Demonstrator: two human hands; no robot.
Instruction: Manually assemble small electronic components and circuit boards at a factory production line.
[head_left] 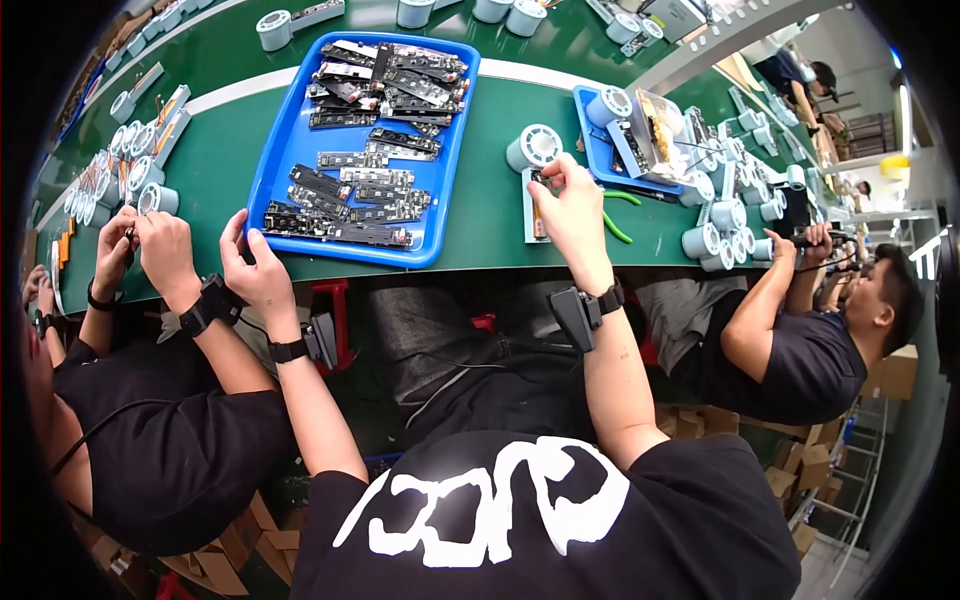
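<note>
Just left of the blue tray's near corner, my left hand (258,275) has its thumb and fingers apart. Its fingertips are at the rim of the blue tray (437,200), and nothing shows in its grasp. Several slim black circuit boards (375,190) lie in the tray in loose piles. To the right, my right hand (575,220) bends its thumb and fingers together over a light-blue housing (530,218) with a round, slotted drum (535,146) at its far end. A board and an orange part show inside the housing. Whatever the fingertips pinch is too small to make out.
Green-handled pliers (617,228) lie right of my right hand. Behind them stands a smaller blue tray (592,150) with a clear box (660,125). Light-blue housings (730,215) crowd the right, others (145,175) the left. Co-workers' hands (165,245) work on both sides.
</note>
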